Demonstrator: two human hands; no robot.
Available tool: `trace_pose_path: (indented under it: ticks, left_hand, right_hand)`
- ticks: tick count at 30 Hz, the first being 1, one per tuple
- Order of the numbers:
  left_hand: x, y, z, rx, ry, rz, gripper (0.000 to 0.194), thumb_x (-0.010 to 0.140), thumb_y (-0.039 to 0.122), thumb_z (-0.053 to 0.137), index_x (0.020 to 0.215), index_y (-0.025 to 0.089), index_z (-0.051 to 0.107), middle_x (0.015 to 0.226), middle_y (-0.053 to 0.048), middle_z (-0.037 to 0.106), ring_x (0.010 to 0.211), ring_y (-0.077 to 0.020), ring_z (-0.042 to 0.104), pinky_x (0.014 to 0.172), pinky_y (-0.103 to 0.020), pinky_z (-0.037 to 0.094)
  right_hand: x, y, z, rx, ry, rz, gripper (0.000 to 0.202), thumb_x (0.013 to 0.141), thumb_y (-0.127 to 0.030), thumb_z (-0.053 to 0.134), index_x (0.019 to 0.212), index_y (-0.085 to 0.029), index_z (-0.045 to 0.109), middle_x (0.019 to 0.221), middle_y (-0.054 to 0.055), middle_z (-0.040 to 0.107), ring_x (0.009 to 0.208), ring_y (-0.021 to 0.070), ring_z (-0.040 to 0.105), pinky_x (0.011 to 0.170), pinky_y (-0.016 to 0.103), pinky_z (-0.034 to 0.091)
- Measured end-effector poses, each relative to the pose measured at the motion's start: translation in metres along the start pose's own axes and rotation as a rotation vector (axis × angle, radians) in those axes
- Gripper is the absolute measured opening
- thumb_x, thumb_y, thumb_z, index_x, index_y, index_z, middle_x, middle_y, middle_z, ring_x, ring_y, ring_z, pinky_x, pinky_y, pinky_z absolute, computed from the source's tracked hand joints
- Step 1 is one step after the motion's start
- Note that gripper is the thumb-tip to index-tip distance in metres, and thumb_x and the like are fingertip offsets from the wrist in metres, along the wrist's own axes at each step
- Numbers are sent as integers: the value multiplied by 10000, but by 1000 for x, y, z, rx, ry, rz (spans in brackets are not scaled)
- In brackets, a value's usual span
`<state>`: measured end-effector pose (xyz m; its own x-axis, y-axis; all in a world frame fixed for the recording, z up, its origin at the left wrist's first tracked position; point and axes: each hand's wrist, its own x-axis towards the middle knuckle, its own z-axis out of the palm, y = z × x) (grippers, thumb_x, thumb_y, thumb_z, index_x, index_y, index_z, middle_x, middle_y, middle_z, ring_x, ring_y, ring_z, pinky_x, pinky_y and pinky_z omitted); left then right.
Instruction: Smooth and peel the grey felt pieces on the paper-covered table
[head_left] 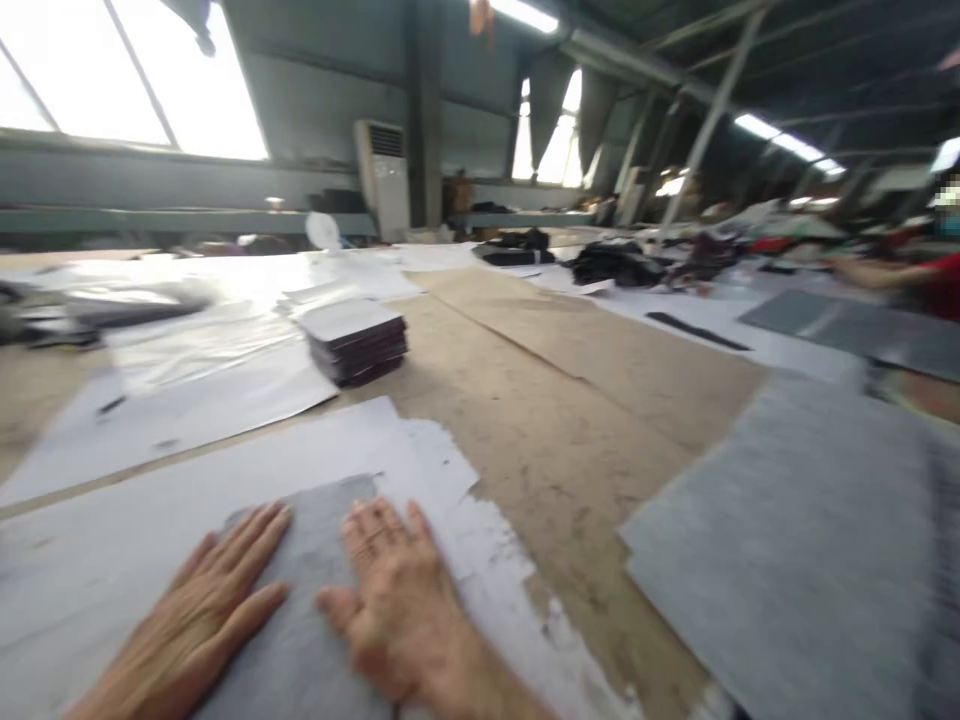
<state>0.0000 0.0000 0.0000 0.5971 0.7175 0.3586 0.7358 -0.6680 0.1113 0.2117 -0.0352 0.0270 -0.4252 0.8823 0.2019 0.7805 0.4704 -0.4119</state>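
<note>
A grey cloth piece (307,550) lies on white paper (187,480) at the table's near edge. My left hand (206,610) rests flat on the left side of this cloth, fingers stretched out. On its right side lies my right hand (405,600), palm down, with the fingers extended and the thumb apart. Neither hand grips anything. Bare cloth shows between the two hands.
A stack of dark pieces (354,340) with a pale top stands beyond my hands. Large grey sheets (787,540) lie at the right. Brown board (540,400) covers the middle. Dark cloth heaps (615,264) sit farther back. Another person's arm (885,272) reaches in at far right.
</note>
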Motion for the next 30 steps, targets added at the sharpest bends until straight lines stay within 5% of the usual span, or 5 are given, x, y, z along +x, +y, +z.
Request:
trace_pose_path:
  ticks: [4,10,18,23,30]
  left_hand:
    - [-17,-5,-16,-8,-241,-337,560,878,475,273,1376,246,162,1446,-44,193,1323,-224,169,1067,-504,156]
    - [-5,-2,-28,-230,-45,-476,546,900,463,142,1349,178,263,1452,-61,167,1332,-177,125,1079,-454,119]
    - [-63,55,-48,168,-141,-185,645,861,479,342,1390,194,109,1442,-66,205,1328,-216,154,1089,-440,126]
    - [-103,83,-68,270,-113,-148,749,818,567,351,1397,181,75,1418,-82,252,1299,-230,246,1077,-403,195]
    - [-120,85,-65,279,-33,-136,742,810,578,334,1396,178,117,1398,-102,287,1280,-258,286,1067,-435,204]
  right_hand:
    - [13,6,9,39,-27,6,591,878,-526,269,1331,-154,347,1415,80,271,1318,215,172,1088,448,108]
    - [0,2,-14,76,226,28,610,877,-541,246,1367,-179,265,1458,54,158,1331,194,116,1080,404,181]
    - [-17,-8,-5,-160,-140,-308,638,854,-553,324,1357,-161,283,1408,86,281,1310,246,186,1050,506,210]
    - [-31,-19,-10,-195,189,-353,662,856,-525,349,1363,-109,258,1408,131,262,1315,256,165,1065,511,169]
    - [-67,-27,-14,-309,178,-530,675,805,-557,431,1307,-107,379,1320,161,405,1255,295,312,1001,506,318]
